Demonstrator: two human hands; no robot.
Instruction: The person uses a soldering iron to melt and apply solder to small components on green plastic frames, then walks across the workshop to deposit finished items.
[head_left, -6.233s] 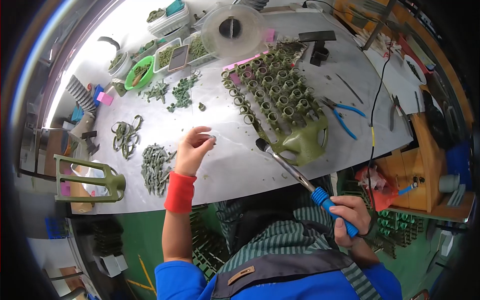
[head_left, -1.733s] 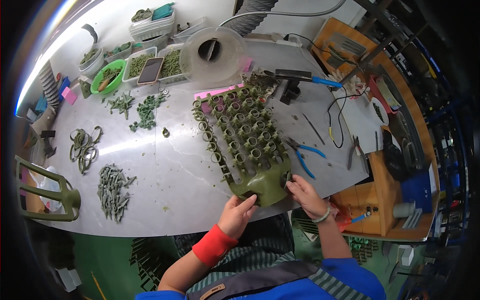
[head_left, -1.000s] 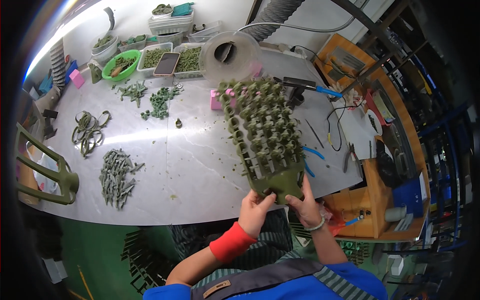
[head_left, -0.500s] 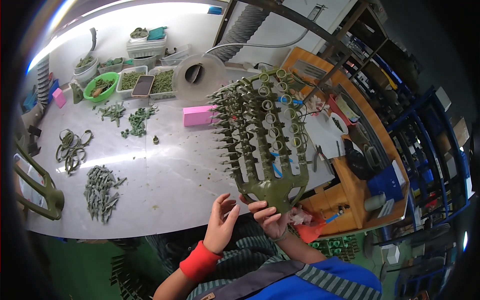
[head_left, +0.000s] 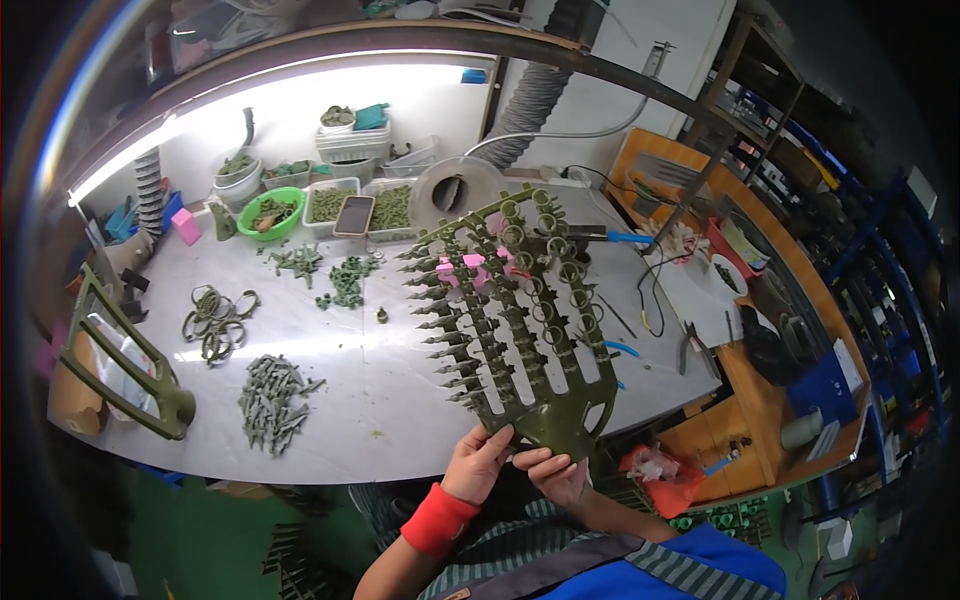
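A: Where do we stand?

B: We have the green plastic frame (head_left: pixel 520 325) lifted and tilted above the near edge of the desk (head_left: pixel 380 400). Our left hand (head_left: pixel 478 462) and right hand (head_left: pixel 552 472) are both closed around its near base.

A: What worries us?

B: The small rings and pins seated in it could slide off if we tip it further. Its far end hangs over the pink blocks (head_left: pixel 472 270) and could knock them.

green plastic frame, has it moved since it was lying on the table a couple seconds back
Yes. The green plastic frame has been lifted off the white table and tilted up; the left hand and right hand hold its lower end.
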